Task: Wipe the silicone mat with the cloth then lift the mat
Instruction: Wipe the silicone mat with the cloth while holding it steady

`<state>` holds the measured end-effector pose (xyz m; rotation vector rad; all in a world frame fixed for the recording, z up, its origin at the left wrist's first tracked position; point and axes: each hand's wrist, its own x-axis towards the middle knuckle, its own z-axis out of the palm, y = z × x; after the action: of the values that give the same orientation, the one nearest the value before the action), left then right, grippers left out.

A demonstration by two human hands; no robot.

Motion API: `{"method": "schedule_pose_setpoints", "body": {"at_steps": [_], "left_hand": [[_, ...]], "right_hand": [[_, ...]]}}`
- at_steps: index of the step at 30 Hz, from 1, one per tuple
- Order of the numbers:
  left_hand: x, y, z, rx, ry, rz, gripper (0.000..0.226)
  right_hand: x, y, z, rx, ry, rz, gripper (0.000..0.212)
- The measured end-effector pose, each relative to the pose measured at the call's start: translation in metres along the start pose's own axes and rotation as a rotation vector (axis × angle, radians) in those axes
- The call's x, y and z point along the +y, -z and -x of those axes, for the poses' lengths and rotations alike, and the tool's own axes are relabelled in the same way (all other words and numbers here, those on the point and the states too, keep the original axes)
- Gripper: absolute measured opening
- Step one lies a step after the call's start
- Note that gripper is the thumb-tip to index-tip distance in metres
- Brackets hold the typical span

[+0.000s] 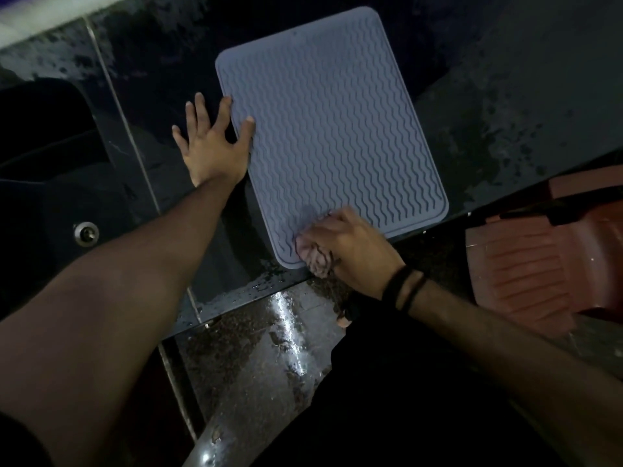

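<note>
A grey-blue silicone mat (332, 129) with a wavy ribbed pattern lies flat on a dark wet counter (505, 96). My left hand (212, 143) lies spread flat on the counter at the mat's left edge, its thumb and a fingertip touching the mat. My right hand (350, 246) sits on the mat's near corner, its fingers curled round a bunched, patterned cloth (317, 256) that pokes out under the palm onto the mat.
A dark sink basin (50, 156) opens at the left, with a round metal fitting (86, 232) near its front. A reddish-brown plastic chair (539, 257) stands at the right beside the counter's front edge. The wet floor (269, 348) shines below.
</note>
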<state>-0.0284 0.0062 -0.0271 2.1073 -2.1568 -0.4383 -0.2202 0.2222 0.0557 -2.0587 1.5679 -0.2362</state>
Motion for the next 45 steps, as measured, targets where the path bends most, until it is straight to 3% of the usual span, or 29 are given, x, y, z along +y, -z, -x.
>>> {"method": "schedule_pose_setpoints", "body": {"at_steps": [4,9,13,20,23,27,32,37,39,42,45], "left_hand": [[-0.001,-0.001,-0.001,0.002,-0.007,-0.003,0.070],[0.000,-0.002,-0.002,0.020,-0.009,-0.005,0.070],[-0.001,-0.002,-0.002,-0.002,0.000,-0.014,0.071],[0.000,0.001,0.001,-0.003,-0.006,0.003,0.070],[0.000,-0.001,0.000,0.010,-0.013,0.014,0.070],[-0.001,-0.001,0.000,0.017,-0.010,0.001,0.068],[-0.001,0.000,0.000,0.012,-0.006,0.004,0.068],[-0.001,-0.001,0.000,0.003,0.000,0.011,0.068],[0.000,-0.001,0.000,0.003,0.000,0.016,0.068],[0.000,0.000,0.000,0.007,-0.001,0.025,0.067],[-0.001,-0.001,0.000,0.009,-0.004,0.025,0.067]], "right_hand": [[0.002,0.012,-0.065,0.182,-0.029,0.052,0.044],[-0.011,-0.026,-0.096,0.052,-0.073,0.193,0.061],[-0.011,-0.035,-0.052,0.010,0.004,0.172,0.051],[-0.004,-0.003,0.000,-0.225,0.084,0.053,0.052],[0.011,0.028,-0.035,-0.088,-0.003,-0.009,0.051],[0.046,0.060,-0.130,0.182,-0.070,0.100,0.045],[0.084,0.058,-0.207,0.117,-0.262,0.236,0.052],[0.081,0.032,-0.144,0.212,-0.137,0.153,0.033],[0.073,0.024,-0.096,0.210,-0.106,0.169,0.040],[0.064,0.016,-0.043,0.080,-0.123,0.198,0.059],[0.066,0.028,-0.040,0.031,-0.143,0.194,0.050]]}}
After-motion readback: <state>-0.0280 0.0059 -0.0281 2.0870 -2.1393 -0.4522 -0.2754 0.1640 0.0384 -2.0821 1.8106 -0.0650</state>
